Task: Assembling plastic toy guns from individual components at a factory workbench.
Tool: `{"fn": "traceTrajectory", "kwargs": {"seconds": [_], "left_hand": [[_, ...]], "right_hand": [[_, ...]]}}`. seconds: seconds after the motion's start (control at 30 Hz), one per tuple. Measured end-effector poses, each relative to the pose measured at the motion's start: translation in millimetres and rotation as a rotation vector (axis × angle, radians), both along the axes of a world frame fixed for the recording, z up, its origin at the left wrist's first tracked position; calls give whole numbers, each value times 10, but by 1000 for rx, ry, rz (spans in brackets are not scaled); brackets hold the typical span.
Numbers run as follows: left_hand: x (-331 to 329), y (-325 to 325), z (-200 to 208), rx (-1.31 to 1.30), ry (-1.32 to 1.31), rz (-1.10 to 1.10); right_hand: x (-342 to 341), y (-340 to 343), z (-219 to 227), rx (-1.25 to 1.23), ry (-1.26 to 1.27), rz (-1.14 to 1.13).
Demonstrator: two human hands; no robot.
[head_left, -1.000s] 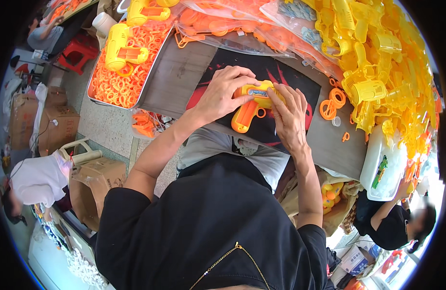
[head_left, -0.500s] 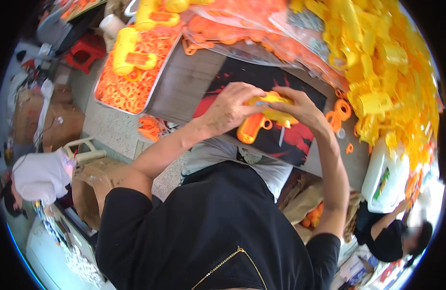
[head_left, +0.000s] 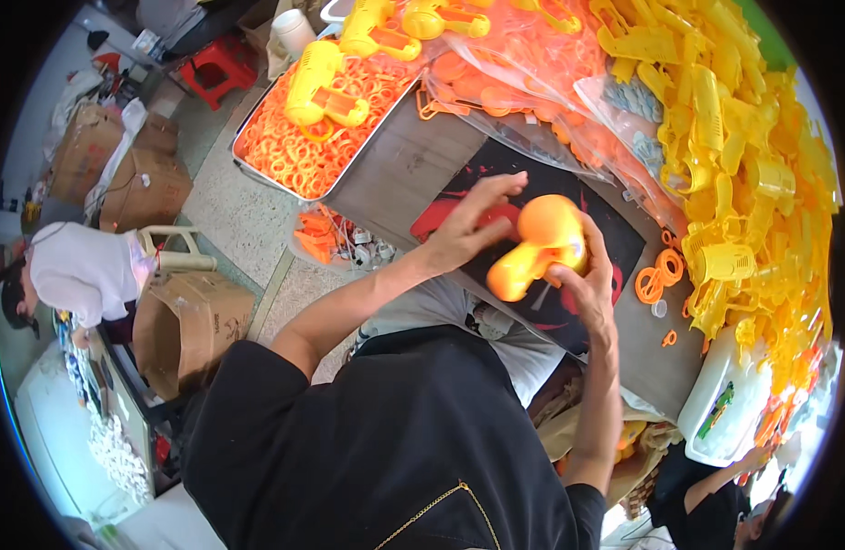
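Note:
My right hand (head_left: 589, 275) grips a yellow-orange plastic toy shaped like a hair dryer (head_left: 548, 225), thumb on the near side and fingers round its right side. Its rounded orange end faces up, and the handle slants down to the left. Just left of the toy, my left hand (head_left: 468, 225) is empty with its fingers apart. Beneath both hands lies a black and red mat (head_left: 505, 165) on the grey worktable (head_left: 372, 170). A thin tool on the mat is mostly hidden by the toy.
A tray of small orange rings (head_left: 294, 151) stands at the left, with a yellow toy body (head_left: 317, 87) on top. Clear bags of orange parts (head_left: 523, 82) lie behind the mat. A heap of yellow shells (head_left: 716, 183) fills the right. Loose orange rings (head_left: 661, 275) sit beside the mat.
Both hands held the toy before; my left hand has let go and moved off to the left. The toy has been turned, its orange end now up. The whole view has shifted.

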State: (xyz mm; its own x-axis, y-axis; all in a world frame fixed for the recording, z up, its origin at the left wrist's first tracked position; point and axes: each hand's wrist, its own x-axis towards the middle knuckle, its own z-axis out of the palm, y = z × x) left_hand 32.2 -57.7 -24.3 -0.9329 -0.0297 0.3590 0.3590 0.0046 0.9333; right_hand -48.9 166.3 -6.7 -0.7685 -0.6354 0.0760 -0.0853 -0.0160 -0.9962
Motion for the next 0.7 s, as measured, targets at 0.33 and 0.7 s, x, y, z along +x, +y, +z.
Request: {"fn": "traceTrajectory", "kwargs": {"seconds": [0.33,0.7], "left_hand": [[-158,100,287,-846,32,122],[-602,-1288,-167,-1254,-287,867]], "right_hand": [[5,4,57,-302,-325,-58],[11,16,-45,262,215,-195]]}}
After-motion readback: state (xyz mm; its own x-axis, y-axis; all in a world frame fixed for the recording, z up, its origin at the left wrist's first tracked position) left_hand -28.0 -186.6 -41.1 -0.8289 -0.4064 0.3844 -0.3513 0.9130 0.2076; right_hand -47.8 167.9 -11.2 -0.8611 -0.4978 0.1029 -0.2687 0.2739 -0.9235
